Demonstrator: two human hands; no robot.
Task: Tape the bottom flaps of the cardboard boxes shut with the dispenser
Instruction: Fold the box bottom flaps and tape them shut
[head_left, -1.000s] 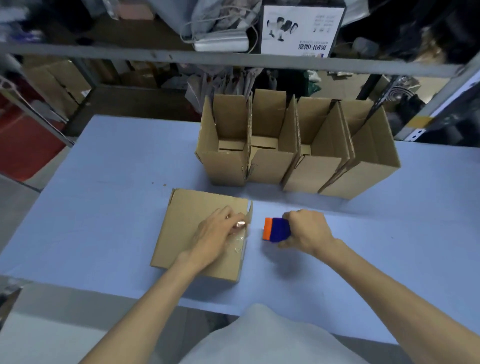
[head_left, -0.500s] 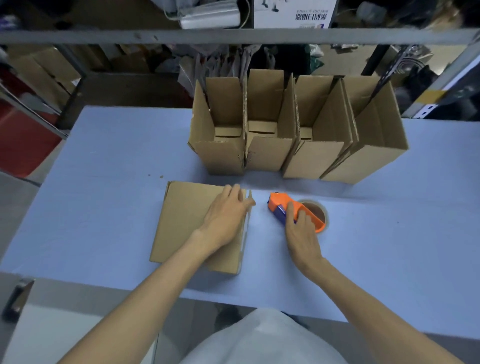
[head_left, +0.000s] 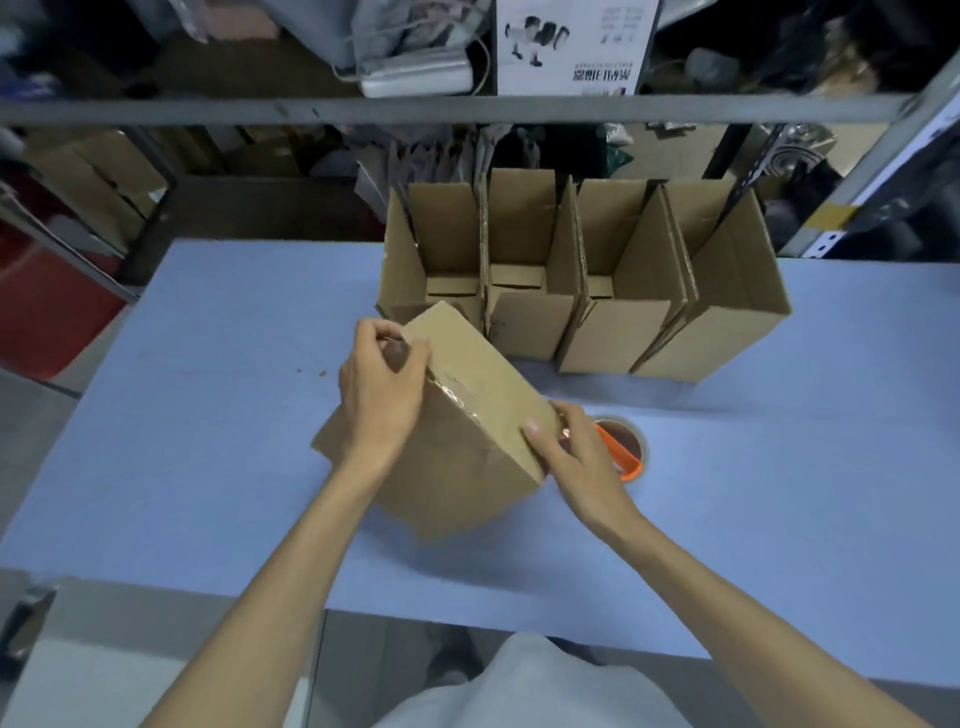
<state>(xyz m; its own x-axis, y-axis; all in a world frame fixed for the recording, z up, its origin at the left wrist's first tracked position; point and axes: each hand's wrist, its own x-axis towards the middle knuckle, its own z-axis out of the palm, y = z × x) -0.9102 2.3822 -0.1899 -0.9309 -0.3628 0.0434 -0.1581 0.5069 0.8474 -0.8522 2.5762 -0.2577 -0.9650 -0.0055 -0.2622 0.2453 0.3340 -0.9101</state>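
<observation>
A brown cardboard box (head_left: 462, 441) is tilted up off the blue table (head_left: 208, 415), turned at an angle, with a strip of clear tape running along its upper face. My left hand (head_left: 382, 387) grips its far left corner. My right hand (head_left: 576, 457) holds its near right corner. The orange tape dispenser (head_left: 621, 452) lies on the table just right of my right hand, partly hidden behind it, with its brown tape roll showing.
A row of several open cardboard boxes (head_left: 582, 291) stands upright behind the held box, flaps raised. A metal shelf rail (head_left: 467, 109) with cluttered goods runs across the back. The table's near edge (head_left: 467, 623) lies close to my body.
My right hand let go of the dispenser, which now lies on the table. Both hands took hold of the flat box, lifted it and turned it at an angle.
</observation>
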